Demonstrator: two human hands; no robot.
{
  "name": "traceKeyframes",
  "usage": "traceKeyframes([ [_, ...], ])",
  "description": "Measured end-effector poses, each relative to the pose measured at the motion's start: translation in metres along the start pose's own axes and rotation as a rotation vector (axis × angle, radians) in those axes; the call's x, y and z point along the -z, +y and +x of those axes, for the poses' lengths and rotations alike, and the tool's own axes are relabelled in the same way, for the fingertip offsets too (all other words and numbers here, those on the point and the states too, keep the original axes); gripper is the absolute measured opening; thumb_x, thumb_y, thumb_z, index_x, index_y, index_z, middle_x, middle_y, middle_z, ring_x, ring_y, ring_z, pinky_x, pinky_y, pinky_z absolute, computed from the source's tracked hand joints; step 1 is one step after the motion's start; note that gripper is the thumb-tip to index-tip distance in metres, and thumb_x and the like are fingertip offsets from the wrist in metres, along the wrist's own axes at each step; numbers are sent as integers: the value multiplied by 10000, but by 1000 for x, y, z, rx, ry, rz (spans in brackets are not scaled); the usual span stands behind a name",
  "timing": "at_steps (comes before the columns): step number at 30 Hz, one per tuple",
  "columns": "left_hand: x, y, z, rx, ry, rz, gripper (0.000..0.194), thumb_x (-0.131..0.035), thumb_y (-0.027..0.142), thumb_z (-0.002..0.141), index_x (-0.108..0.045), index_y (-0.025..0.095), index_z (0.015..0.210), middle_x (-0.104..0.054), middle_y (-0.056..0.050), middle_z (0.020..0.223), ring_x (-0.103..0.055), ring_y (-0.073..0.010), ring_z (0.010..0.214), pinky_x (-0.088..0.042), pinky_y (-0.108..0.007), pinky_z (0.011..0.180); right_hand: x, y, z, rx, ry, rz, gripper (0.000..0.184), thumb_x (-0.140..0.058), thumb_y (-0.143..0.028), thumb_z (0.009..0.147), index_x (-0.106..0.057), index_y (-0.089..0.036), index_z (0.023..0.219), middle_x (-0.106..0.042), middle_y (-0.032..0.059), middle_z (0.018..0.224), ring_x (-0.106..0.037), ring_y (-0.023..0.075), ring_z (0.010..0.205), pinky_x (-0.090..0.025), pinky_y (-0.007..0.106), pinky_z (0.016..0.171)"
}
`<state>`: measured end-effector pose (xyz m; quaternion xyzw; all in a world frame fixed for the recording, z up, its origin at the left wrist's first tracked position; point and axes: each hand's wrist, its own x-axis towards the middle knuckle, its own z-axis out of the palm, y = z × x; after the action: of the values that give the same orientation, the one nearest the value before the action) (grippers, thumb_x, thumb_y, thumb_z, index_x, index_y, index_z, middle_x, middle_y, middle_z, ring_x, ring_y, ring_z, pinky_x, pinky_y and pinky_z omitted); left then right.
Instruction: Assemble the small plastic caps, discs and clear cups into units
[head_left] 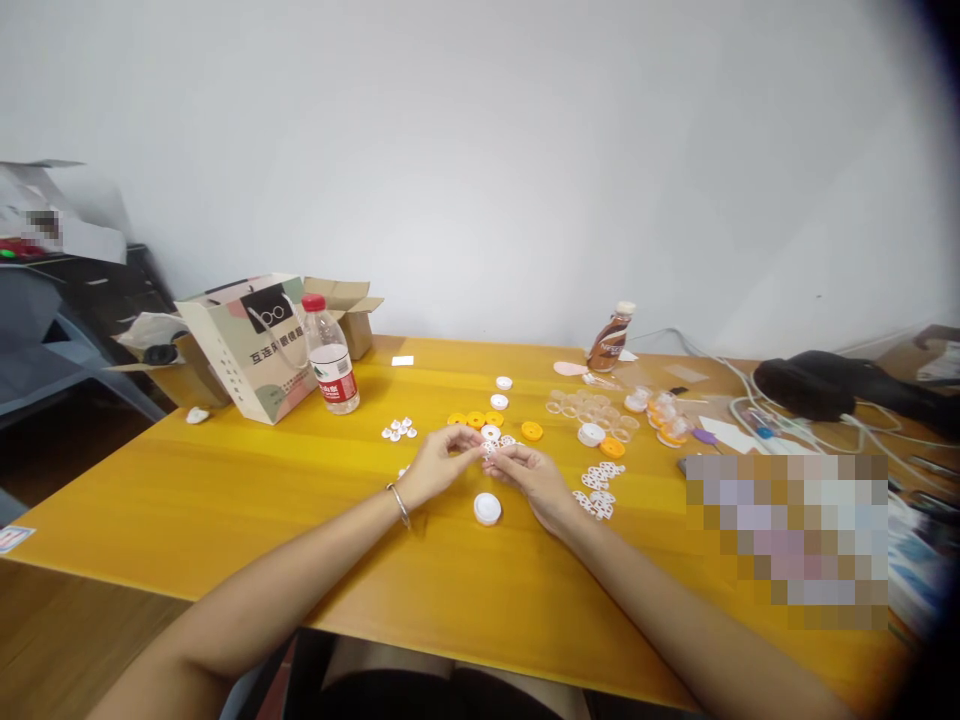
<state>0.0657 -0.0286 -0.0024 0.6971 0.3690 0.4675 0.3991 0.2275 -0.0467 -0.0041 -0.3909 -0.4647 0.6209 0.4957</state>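
My left hand (448, 460) and my right hand (531, 474) meet over the middle of the table, both closed in a pinch. Between their fingertips is a small white openwork plastic piece (489, 450), partly hidden by the fingers. Just in front of the hands lies a round white cap (487, 509). Behind them are several yellow discs (475, 420) in a row and a white ring (490, 433). More white openwork pieces (598, 503) are piled right of my right hand. Several small white parts with pegs (400, 430) lie left of my left hand.
A water bottle (331, 365) and a paper bag (251, 350) stand at the left, with a cardboard box (352, 310) behind. Clear plastic cups (592, 408), a brown drink bottle (611, 340) and cables (739, 385) occupy the right side. The wooden table (360, 590) meets a wall.
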Motion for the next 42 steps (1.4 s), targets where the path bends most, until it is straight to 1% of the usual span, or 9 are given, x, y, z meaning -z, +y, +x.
traceKeyframes([
  [3,0,-3,-1,-28,17,26,201,-590,294,732,-546,125,831,-578,-36,788,-551,-126,753,-449,-263,726,-1,0,0,23,8,-3,195,-719,-331,573,-669,-170,671,-671,8,679,-605,117,645,-468,274,742],
  [6,1,0,-2,-72,0,53,259,-580,290,745,-529,140,949,-564,-48,854,-543,-137,802,-448,-270,738,0,-1,0,32,-7,-18,177,-716,-318,584,-672,-178,682,-666,1,665,-595,112,631,-461,265,722],
  [9,7,10,-4,-200,-137,177,320,-541,255,780,-512,184,1090,-541,-70,978,-523,-150,887,-433,-290,798,2,-1,0,19,-44,-27,167,-708,-318,596,-671,-182,685,-666,1,674,-593,111,640,-450,256,703],
  [12,16,21,-3,-366,-316,349,288,-484,199,815,-537,222,1096,-522,-65,1037,-489,-155,975,-389,-298,878,4,0,1,0,-94,-31,149,-698,-312,614,-670,-182,683,-662,-3,667,-585,101,634,-439,241,681],
  [15,25,26,-2,-428,-377,439,286,-443,188,838,-530,224,1108,-538,-61,1005,-504,-141,939,-405,-267,841,6,1,2,-7,-134,-34,126,-683,-296,640,-671,-178,682,-655,-6,650,-576,91,616,-436,231,670],
  [25,28,26,-3,-492,-233,573,195,-433,253,848,-544,180,991,-584,-58,929,-535,-140,894,-409,-258,792,5,1,0,-50,-139,79,175,-737,-240,568,-678,-187,724,-684,6,749,-613,114,704,-439,275,785],
  [34,28,24,-2,-484,-266,690,183,-434,252,851,-550,194,981,-607,-45,945,-536,-140,909,-377,-265,793,6,3,1,-13,-135,7,158,-720,-259,592,-660,-182,717,-662,2,679,-581,101,631,-429,256,688],
  [38,23,23,-5,-465,-247,646,182,-457,246,838,-562,191,975,-613,-49,928,-537,-146,902,-379,-273,791,5,3,1,31,-131,-53,139,-693,-293,628,-645,-173,679,-623,-10,612,-531,83,569,-406,229,611],
  [42,18,24,-5,-363,-238,429,194,-491,266,816,-587,169,953,-614,-52,898,-546,-136,853,-410,-258,772,3,1,0,87,-104,-99,172,-670,-337,645,-634,-169,655,-581,-18,563,-494,83,535,-388,223,559],
])
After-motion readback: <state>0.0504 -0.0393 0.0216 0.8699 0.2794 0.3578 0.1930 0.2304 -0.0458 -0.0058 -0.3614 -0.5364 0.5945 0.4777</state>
